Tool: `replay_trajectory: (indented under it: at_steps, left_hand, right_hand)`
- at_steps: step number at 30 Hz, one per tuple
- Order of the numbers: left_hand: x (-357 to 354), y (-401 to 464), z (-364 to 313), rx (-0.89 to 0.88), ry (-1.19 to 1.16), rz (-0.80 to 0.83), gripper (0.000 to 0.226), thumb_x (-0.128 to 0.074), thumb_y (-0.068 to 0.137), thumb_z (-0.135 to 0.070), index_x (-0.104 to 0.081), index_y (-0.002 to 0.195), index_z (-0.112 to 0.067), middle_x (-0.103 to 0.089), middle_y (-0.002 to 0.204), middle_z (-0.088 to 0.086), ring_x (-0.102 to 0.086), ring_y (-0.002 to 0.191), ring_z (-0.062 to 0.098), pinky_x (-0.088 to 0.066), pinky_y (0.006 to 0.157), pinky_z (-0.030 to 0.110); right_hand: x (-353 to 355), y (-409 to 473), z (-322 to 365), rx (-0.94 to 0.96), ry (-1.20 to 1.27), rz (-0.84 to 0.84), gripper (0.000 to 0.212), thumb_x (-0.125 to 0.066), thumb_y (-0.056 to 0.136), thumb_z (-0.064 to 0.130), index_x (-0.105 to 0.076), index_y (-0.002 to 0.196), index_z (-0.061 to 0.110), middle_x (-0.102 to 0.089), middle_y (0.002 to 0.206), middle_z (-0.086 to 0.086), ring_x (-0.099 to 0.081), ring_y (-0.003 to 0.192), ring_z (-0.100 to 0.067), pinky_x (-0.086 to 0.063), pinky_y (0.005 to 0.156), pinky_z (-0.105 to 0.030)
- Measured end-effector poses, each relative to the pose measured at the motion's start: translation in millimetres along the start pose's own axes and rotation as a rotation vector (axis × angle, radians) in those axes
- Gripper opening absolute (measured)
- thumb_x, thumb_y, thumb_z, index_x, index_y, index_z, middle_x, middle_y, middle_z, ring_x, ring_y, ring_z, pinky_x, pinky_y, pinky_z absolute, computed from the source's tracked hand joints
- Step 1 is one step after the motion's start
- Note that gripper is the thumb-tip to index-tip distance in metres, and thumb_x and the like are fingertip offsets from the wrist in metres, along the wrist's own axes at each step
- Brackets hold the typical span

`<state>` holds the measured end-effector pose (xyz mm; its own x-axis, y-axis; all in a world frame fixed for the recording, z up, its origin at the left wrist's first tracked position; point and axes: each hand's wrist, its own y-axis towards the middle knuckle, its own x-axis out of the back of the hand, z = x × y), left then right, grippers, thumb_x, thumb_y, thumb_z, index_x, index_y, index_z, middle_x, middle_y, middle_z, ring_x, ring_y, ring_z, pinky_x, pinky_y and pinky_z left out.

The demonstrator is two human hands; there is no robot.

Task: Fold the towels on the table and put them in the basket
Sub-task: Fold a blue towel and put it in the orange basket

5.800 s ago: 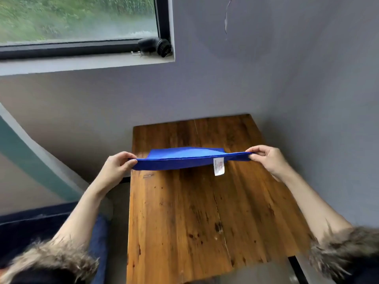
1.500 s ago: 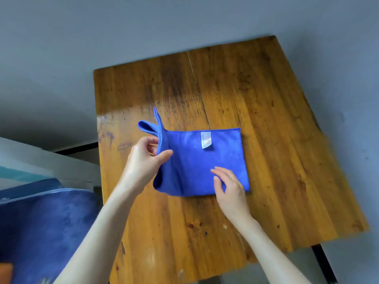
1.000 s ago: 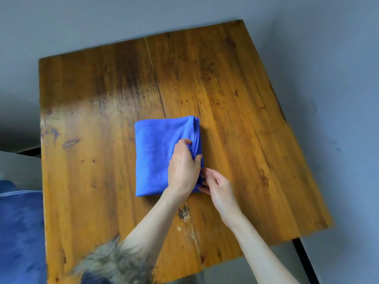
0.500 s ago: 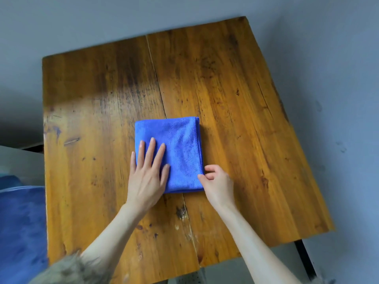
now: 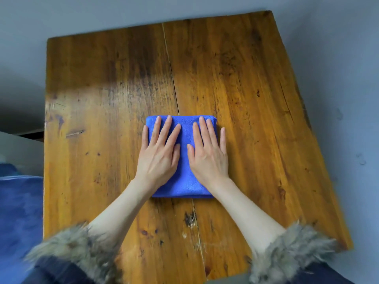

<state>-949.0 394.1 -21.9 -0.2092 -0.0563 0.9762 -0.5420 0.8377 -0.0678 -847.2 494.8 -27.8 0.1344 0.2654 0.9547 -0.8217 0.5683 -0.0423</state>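
Observation:
A blue towel [image 5: 184, 186], folded into a small rectangle, lies flat in the middle of the wooden table [image 5: 256, 99]. My left hand [image 5: 159, 152] presses flat on its left half with straight, spread fingers. My right hand [image 5: 208, 153] presses flat on its right half the same way, its little finger reaching past the towel's right edge onto the wood. No basket is in view.
Grey walls close in behind and to the right of the table. A blue upholstered seat [image 5: 19, 212] sits off the table's left edge. Fur-trimmed cuffs [image 5: 291, 251] cover both my forearms near the table's front edge.
The towel went from held stretched in the air to folded small on the table. In the last half second my right hand moved from the towel's corner onto its top, flat beside my left.

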Motion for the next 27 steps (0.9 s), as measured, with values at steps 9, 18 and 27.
replay_trajectory:
  at_steps: [9, 18, 27]
  left_hand:
    - [-6.2, 4.8, 13.1, -0.028, 0.029, -0.014, 0.056, -0.026, 0.094, -0.045, -0.03, 0.146, -0.024, -0.019, 0.156, 0.006, -0.01, 0.145, 0.028, -0.005, 0.116, 0.049]
    - [-16.1, -62.2, 2.1, -0.092, 0.043, -0.002, 0.052, -0.032, 0.095, -0.039, -0.036, 0.143, -0.022, -0.028, 0.152, 0.01, -0.019, 0.142, 0.032, -0.016, 0.113, 0.055]
    - [-3.7, -63.0, 10.6, -0.08, -0.194, 0.022, 0.047, -0.036, 0.095, -0.029, -0.043, 0.139, -0.014, -0.025, 0.153, 0.015, -0.018, 0.142, 0.034, -0.018, 0.113, 0.049]
  right_hand:
    - [-3.7, 1.2, -16.6, -0.008, 0.102, 0.017, 0.057, -0.036, 0.097, 0.035, -0.019, 0.148, 0.014, -0.01, 0.157, -0.005, -0.001, 0.145, -0.018, -0.003, 0.118, -0.045]
    - [-7.3, -56.5, -3.7, 0.077, -0.016, -0.015, 0.052, -0.034, 0.095, 0.032, -0.035, 0.142, 0.01, -0.028, 0.152, -0.012, -0.022, 0.142, -0.027, -0.018, 0.113, -0.053]
    - [6.4, -60.5, 0.3, 0.019, 0.114, 0.086, 0.049, -0.039, 0.094, 0.027, -0.038, 0.141, 0.011, -0.025, 0.153, -0.01, -0.015, 0.143, -0.023, -0.015, 0.116, -0.046]
